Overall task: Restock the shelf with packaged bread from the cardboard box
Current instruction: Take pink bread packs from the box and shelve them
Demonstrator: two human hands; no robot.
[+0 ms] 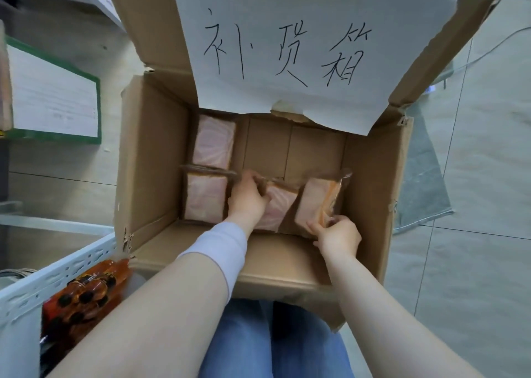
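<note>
- While both hands were down inside the open brown cardboard box [149, 162], no bread showed on the visible corner of the white perforated metal shelf [57, 274] at the lower left, which held only orange drink bottles [94, 285].
- Four clear-wrapped packs of pale sliced bread lay on the box floor: a far-left pack [214, 142], a near-left pack [205, 198], a middle pack [277, 208] and a tilted right-hand pack [319, 202].
- The left hand [247, 196] had its fingers curled over the middle pack's upper edge. It seemed to grip the wrapper, though the knuckles hid the contact.
- The right hand [339, 237] pinched the near edge of the tilted right-hand pack.
- By my reading the work was at the picking-up stage, with all four packs left to lift out and shelve.
</note>
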